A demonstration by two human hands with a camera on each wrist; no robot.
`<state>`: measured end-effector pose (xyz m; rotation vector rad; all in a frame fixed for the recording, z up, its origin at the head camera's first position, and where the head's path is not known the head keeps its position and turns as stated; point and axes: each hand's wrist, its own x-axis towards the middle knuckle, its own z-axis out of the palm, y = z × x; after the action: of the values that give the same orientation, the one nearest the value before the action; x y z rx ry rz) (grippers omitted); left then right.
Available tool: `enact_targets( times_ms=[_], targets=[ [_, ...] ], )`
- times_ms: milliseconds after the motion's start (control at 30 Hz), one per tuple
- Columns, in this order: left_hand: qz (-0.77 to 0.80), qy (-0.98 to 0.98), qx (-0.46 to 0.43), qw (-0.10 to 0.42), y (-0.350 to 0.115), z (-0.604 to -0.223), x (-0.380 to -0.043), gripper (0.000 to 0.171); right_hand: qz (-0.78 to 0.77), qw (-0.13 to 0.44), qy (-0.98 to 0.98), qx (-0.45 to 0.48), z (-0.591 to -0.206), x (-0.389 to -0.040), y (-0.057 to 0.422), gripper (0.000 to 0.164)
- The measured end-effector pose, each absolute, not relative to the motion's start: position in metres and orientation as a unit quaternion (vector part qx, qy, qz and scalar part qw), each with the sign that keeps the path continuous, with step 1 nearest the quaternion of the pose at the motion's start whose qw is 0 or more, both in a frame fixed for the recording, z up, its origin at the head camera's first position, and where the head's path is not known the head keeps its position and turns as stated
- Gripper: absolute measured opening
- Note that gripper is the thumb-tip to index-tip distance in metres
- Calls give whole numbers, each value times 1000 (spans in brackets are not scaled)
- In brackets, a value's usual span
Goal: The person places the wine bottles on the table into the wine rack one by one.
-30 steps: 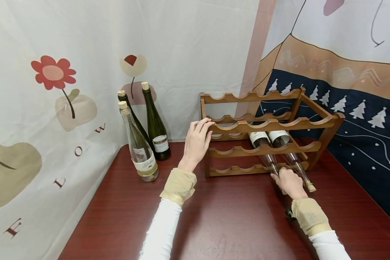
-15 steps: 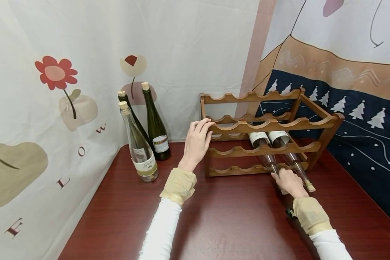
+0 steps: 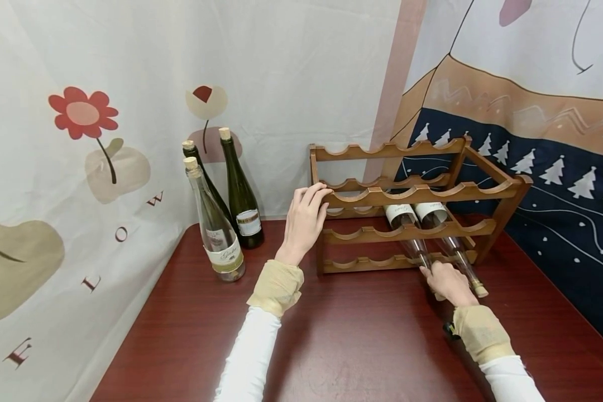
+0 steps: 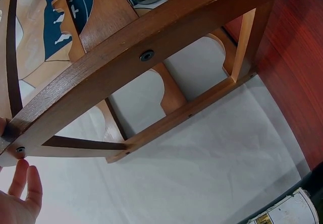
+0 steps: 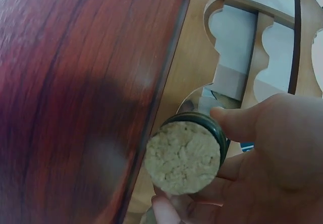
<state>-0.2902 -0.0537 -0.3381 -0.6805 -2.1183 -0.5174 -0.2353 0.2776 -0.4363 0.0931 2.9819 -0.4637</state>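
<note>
A wooden wine rack [image 3: 407,192] stands on the table. My left hand [image 3: 304,220] holds its upper front left corner, and the left wrist view has the fingertips [image 4: 20,176] at the rack's end beam. Two clear bottles with white labels lie in the rack's lower tier, necks toward me. My right hand [image 3: 447,281] grips the neck of the left one, the clear wine bottle [image 3: 413,237]. Its cork [image 5: 182,157] faces the right wrist camera, with the thumb and fingers around the neck. The other lying bottle [image 3: 449,240] rests just right of it.
Three corked bottles stand at the table's back left: a clear bottle [image 3: 216,229], a green bottle [image 3: 241,195] and another dark bottle [image 3: 203,167] behind. The table [image 3: 362,335] is dark red. Printed cloth [image 3: 291,67] hangs close behind the rack.
My right hand has shifted very slightly, keeping its grip on the bottle's neck. The left hand, the rack and the standing bottles stay in place.
</note>
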Motion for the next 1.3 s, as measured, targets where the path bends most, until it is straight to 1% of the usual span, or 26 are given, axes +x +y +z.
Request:
enact_targets(
  times_ms=[100,167,233,367,433,467,533,600,767,800,967,1133,1233,1300],
  targets=[
    [-205,-843,-272,416,-54,-338,-290,25,-142,29,989,25,-436,-233,276,42],
    [-206,-842,-273,417,-54,-338,-290,25,-133,-20,991,17,-436,-231,275,40],
    [-206,-842,-272,419,-53,-338,-289,24,-129,-98,987,4,-435,-230,273,38],
    [-206,-840,-272,421,-53,-338,-290,24,-128,-304,943,-47,-427,-232,268,30],
    [-205,-841,-272,421,-52,-337,-290,24,-123,-395,907,-84,-418,-235,266,26],
    [-205,-841,-272,421,-52,-337,-290,24,-121,-427,891,-102,-412,-237,265,26],
    [-205,-842,-270,419,-52,-337,-289,25,-120,-469,865,-134,-399,-239,263,26],
    [-204,-844,-268,417,-52,-337,-289,25,-123,-484,852,-159,-385,-241,260,29],
    [-206,-844,-266,418,-52,-338,-289,25,-103,-488,840,-215,-351,-246,248,49],
    [-208,-843,-266,419,-52,-338,-290,25,-95,-487,839,-224,-345,-247,245,50],
    [-213,-841,-264,422,-52,-338,-290,24,-75,-487,835,-245,-324,-262,237,43],
    [-232,-839,-249,426,-52,-343,-287,31,-80,-459,852,-240,-320,-273,239,48],
    [-261,-824,-229,447,-54,-348,-286,38,-88,-441,861,-236,-321,-275,241,44],
    [-286,-807,-209,472,-57,-351,-287,41,-95,-433,865,-234,-322,-276,242,41]
  ],
)
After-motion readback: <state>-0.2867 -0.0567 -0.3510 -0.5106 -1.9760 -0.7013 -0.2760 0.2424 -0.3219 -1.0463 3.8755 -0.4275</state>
